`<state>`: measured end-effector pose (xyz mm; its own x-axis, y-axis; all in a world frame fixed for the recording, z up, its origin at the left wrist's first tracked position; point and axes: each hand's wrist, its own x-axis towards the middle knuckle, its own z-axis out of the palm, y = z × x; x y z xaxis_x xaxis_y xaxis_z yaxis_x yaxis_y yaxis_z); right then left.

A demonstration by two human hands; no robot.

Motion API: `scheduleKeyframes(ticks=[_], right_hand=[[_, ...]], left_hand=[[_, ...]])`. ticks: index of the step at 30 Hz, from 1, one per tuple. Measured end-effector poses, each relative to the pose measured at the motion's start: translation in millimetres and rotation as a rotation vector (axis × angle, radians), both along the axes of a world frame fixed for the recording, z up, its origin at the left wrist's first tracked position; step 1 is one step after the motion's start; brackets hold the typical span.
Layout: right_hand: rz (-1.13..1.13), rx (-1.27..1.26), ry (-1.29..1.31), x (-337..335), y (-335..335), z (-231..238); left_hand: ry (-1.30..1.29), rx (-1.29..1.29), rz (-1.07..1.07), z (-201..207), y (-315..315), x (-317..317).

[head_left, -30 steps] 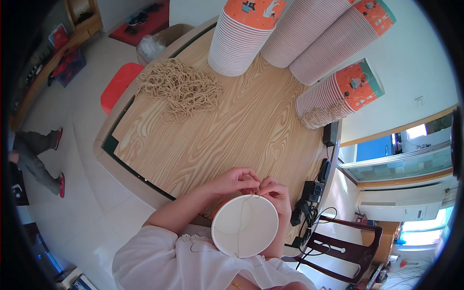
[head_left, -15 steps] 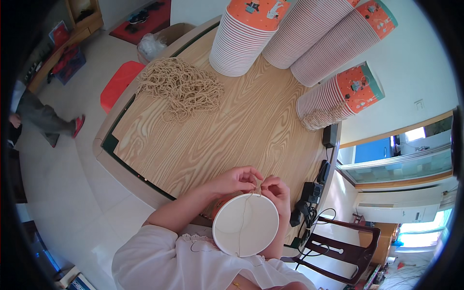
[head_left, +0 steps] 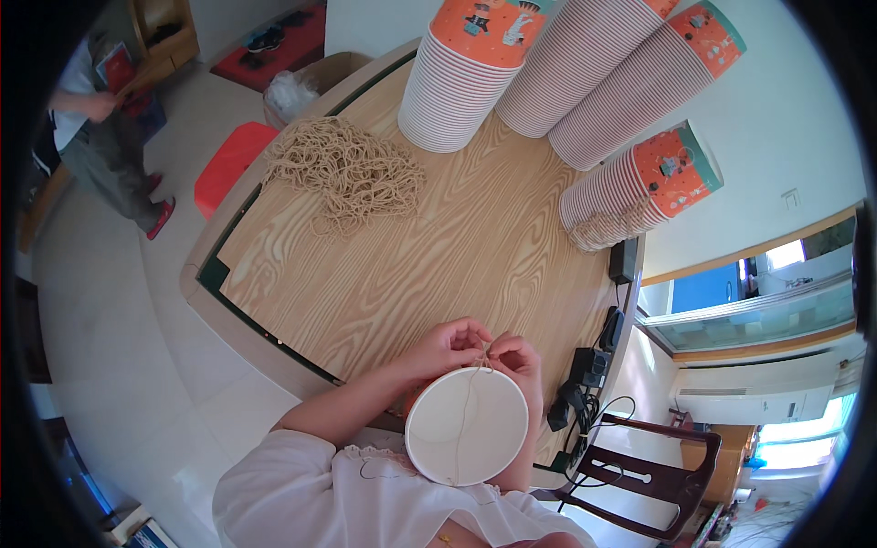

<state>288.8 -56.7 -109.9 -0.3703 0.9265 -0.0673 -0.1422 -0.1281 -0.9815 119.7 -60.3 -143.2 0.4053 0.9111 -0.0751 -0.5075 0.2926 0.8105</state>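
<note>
A paper bucket (head_left: 440,437) with a white inside lies against my front, its open mouth facing up toward me. A thin tan string (head_left: 469,406) runs across that mouth from the far rim to the near one. At the far rim, my left hand (head_left: 454,344) pinches the string from the left. Close beside it, my right hand (head_left: 517,356) has its fingers closed on the same string. The fingertips of both hands nearly meet there; the knot or loop between them is too small to make out. A loose heap of tan string (head_left: 347,173) lies at the table's far left.
Tall stacks of orange patterned paper buckets (head_left: 457,96) stand at the table's far side. A shorter stack (head_left: 630,192) at the right has string around its lower part. Black adapters and cables (head_left: 585,374) line the right edge. Behind the left edge are a red stool (head_left: 228,164) and a walking person (head_left: 105,155).
Both hands stay at the bucket's far rim, the fingers shifting slightly on the string. The person in the background has stepped further into view at the left.
</note>
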Motion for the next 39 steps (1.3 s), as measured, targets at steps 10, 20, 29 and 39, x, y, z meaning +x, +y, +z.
scheduleKeyframes(ticks=[10, 20, 29, 39], right_hand=[[-0.017, 0.026, -0.014, -3.8, -2.2, 1.2], [-0.007, 0.060, -0.166, 1.5, 1.2, -2.9], [-0.033, 0.085, -0.182, 5.7, 0.0, -6.7], [-0.048, 0.135, -0.169, 5.7, 3.0, -5.0]], left_hand=[[-0.032, 0.031, -0.058, -4.4, -2.0, -0.1], [0.086, 0.062, 0.001, -4.0, 5.0, -15.7], [0.236, 0.169, -0.154, 8.9, 7.2, -21.9], [0.169, -0.017, -0.306, 6.6, 11.9, -18.7]])
